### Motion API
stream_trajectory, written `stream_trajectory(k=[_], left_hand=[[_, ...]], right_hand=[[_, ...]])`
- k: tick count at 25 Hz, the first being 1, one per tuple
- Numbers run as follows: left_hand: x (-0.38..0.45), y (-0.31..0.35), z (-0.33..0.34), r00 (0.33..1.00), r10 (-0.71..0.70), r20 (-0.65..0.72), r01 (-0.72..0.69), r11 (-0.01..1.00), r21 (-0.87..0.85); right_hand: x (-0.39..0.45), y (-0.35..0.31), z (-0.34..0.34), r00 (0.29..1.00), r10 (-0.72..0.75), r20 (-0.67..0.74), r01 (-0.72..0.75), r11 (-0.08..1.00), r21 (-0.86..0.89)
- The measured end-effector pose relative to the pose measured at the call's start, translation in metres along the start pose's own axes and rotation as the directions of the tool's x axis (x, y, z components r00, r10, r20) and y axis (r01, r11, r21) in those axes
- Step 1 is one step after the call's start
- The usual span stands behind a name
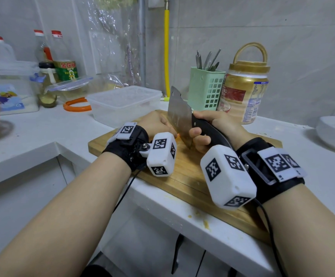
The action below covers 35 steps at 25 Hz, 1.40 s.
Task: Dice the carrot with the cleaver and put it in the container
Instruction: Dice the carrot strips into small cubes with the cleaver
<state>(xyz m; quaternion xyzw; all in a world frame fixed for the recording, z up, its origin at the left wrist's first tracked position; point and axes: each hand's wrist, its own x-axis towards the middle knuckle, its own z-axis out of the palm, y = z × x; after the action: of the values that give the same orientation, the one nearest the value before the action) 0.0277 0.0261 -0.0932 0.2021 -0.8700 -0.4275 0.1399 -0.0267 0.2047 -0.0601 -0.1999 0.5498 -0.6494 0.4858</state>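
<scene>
On the wooden cutting board (184, 182), a carrot (179, 135) is being cut.
The cleaver (179, 116) handle is gripped by the right hand (212, 128); the carrot, mostly hidden, is held under the curled left hand (154, 124); farther left, the clear container (122, 103) is set just beyond the board.

Green basket (205, 88) with utensils beside gold-lidded jar (245, 94); oil bottle (64, 58), orange ring (76, 104) left; white bowl (334, 132) far right.

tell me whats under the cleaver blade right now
The cleaver stands edge-down on the wooden cutting board. Only a sliver of orange carrot shows by the left hand; the rest is hidden.
</scene>
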Motion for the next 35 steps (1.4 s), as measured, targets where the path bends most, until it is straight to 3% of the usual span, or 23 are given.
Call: stream_trajectory(k=[6, 11, 19, 35], left_hand=[[0.0006, -0.0006, 0.0007, 1.000, -0.003, -0.010, 0.003, 1.000, -0.006], [-0.0006, 0.0029, 0.0003, 1.000, -0.007, 0.022, 0.007, 1.000, 0.009], [0.0044, -0.0014, 0.0004, 0.999, -0.040, -0.029, 0.041, 0.999, 0.032], [-0.0005, -0.0004, -0.0018, 0.999, -0.034, 0.002, 0.034, 0.999, 0.018]], right_hand=[[0.0022, -0.0027, 0.0009, 1.000, 0.019, -0.008, -0.019, 0.999, -0.027], [-0.0018, -0.0050, -0.0043, 1.000, 0.025, -0.008, -0.025, 0.997, 0.075], [-0.0040, -0.0010, -0.0042, 0.998, -0.058, -0.010, 0.059, 0.991, 0.119], [-0.0010, 0.0019, 0.0028, 1.000, -0.008, 0.004, 0.008, 1.000, 0.009]])
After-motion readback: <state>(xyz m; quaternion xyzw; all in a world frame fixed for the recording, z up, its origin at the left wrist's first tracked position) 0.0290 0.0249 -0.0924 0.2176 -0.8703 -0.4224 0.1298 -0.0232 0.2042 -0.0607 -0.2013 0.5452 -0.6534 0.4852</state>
